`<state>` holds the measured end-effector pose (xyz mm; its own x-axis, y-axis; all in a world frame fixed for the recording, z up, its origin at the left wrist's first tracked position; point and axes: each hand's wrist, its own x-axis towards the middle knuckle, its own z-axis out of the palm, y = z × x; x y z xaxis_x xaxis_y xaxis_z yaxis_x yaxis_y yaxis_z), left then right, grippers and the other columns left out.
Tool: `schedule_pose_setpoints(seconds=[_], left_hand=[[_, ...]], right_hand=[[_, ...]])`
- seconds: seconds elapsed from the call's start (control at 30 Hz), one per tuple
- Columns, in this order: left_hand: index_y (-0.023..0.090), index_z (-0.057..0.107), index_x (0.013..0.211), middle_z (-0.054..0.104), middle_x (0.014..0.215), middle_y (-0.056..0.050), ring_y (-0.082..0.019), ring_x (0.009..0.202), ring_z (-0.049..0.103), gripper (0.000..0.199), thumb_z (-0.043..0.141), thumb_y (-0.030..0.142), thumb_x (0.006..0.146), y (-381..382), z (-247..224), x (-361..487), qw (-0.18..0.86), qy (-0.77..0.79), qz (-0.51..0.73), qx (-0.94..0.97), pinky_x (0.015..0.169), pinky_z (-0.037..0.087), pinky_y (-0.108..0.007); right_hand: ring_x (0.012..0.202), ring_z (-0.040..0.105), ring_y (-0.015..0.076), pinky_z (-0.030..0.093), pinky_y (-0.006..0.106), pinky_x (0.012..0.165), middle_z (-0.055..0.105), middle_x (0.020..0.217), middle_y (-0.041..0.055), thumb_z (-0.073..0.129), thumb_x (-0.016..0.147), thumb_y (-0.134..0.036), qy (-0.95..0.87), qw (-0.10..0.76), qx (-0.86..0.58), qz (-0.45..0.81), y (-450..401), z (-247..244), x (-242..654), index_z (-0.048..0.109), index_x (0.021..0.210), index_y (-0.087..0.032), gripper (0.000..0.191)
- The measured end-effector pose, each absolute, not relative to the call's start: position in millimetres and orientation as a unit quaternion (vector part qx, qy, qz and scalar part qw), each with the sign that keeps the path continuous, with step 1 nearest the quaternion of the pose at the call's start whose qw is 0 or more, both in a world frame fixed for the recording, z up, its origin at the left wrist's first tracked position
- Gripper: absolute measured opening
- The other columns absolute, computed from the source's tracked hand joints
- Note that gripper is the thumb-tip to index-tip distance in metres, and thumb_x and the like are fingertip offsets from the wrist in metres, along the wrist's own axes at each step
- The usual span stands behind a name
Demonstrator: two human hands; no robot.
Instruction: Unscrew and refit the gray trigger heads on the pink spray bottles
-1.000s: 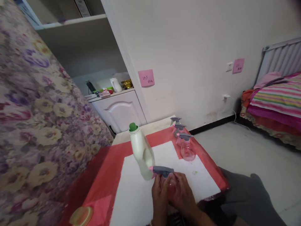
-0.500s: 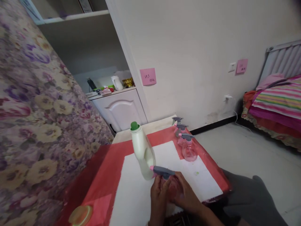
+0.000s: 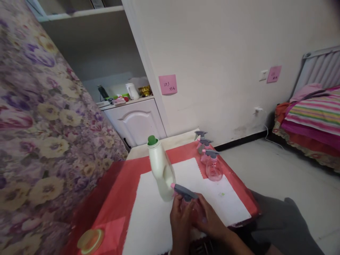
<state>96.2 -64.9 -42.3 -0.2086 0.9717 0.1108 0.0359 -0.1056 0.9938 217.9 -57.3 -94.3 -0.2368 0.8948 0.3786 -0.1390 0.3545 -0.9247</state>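
Note:
A pink, see-through spray bottle with a grey and pink spray head (image 3: pixel 186 192) is held between both hands at the lower middle. My left hand (image 3: pixel 180 219) has its fingers round the bottle's neck, just under the head. My right hand (image 3: pixel 212 220) wraps the bottle's right side. Just behind them a pale green jug (image 3: pixel 160 166) with a green spout in its open mouth stands on white paper (image 3: pixel 151 216). To the right stands another pink spray bottle (image 3: pixel 214 170), with more spray bottles in a row behind it.
The table has a red cover (image 3: pixel 119 180). A round yellowish lid or dish (image 3: pixel 90 241) lies at its front left. A floral curtain (image 3: pixel 47 141) borders the left side, a cabinet (image 3: pixel 140 120) and wall stand behind, and a bed (image 3: pixel 313 117) is far right.
The spray head in my hands has turned slightly, its pink nozzle shifting a little up and right. Both hands keep their hold on the bottle.

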Motion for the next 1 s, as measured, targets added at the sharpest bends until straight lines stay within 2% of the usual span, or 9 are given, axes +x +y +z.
schedule_pose_setpoints(seconds=[0.1, 0.4, 0.53, 0.73, 0.83, 0.93, 1.0], left_hand=[[0.019, 0.062, 0.085, 0.07, 0.086, -0.002, -0.021, 0.087, 0.065, 0.024, 0.075, 0.032, 0.069, -63, -46, 99, 0.385, 0.537, 0.597, 0.456, 0.078, 0.052, -0.03], [0.019, 0.062, 0.084, 0.069, 0.082, -0.002, -0.021, 0.08, 0.067, 0.027, 0.076, 0.028, 0.063, -64, -35, 104, 0.364, 0.535, 0.623, 0.439, 0.073, 0.054, -0.03], [0.019, 0.065, 0.089, 0.071, 0.091, -0.004, -0.024, 0.087, 0.066, 0.025, 0.071, 0.033, 0.069, -68, -26, 103, 0.358, 0.545, 0.579, 0.489, 0.077, 0.054, -0.032], [0.019, 0.064, 0.11, 0.069, 0.116, -0.008, -0.027, 0.11, 0.062, 0.042, 0.068, 0.041, 0.075, -74, -31, 89, 0.424, 0.52, 0.531, 0.518, 0.094, 0.05, -0.036], [0.019, 0.065, 0.105, 0.071, 0.108, -0.007, -0.026, 0.105, 0.063, 0.035, 0.069, 0.038, 0.075, -71, -37, 90, 0.403, 0.526, 0.55, 0.509, 0.093, 0.05, -0.034], [0.019, 0.064, 0.095, 0.07, 0.097, -0.005, -0.024, 0.097, 0.065, 0.035, 0.076, 0.033, 0.066, -67, -40, 96, 0.366, 0.531, 0.596, 0.478, 0.088, 0.051, -0.033], [0.019, 0.064, 0.096, 0.07, 0.098, -0.005, -0.025, 0.097, 0.066, 0.038, 0.078, 0.033, 0.063, -66, -39, 97, 0.373, 0.526, 0.603, 0.471, 0.088, 0.052, -0.033]], right_hand=[[0.12, 0.054, 0.03, 0.045, 0.044, 0.101, 0.056, 0.129, 0.0095, 0.076, 0.066, -0.026, -0.618, 0.552, -0.347, 0.439, -56, -103, 212, 0.045, 0.131, -0.025, 0.072], [0.118, 0.054, 0.0309, 0.045, 0.046, 0.101, 0.055, 0.126, 0.0094, 0.083, 0.057, -0.026, -0.633, 0.555, -0.366, 0.397, -53, -122, 208, 0.045, 0.13, -0.027, 0.082], [0.117, 0.055, 0.0302, 0.045, 0.046, 0.1, 0.055, 0.125, 0.0091, 0.082, 0.058, -0.024, -0.634, 0.555, -0.373, 0.389, -53, -121, 208, 0.045, 0.13, -0.027, 0.081], [0.117, 0.054, 0.0285, 0.045, 0.044, 0.101, 0.055, 0.125, 0.0075, 0.08, 0.06, -0.022, -0.637, 0.55, -0.377, 0.386, -56, -112, 210, 0.046, 0.13, -0.027, 0.078], [0.116, 0.055, 0.0286, 0.045, 0.045, 0.101, 0.055, 0.124, 0.0076, 0.081, 0.059, -0.022, -0.64, 0.545, -0.379, 0.387, -56, -112, 210, 0.047, 0.129, -0.027, 0.078], [0.115, 0.055, 0.0287, 0.046, 0.044, 0.1, 0.055, 0.124, 0.0083, 0.081, 0.059, -0.022, -0.639, 0.541, -0.388, 0.386, -56, -114, 209, 0.047, 0.129, -0.026, 0.078], [0.115, 0.055, 0.0286, 0.046, 0.044, 0.1, 0.055, 0.124, 0.0083, 0.081, 0.058, -0.021, -0.637, 0.541, -0.393, 0.384, -55, -115, 209, 0.047, 0.129, -0.025, 0.079]])
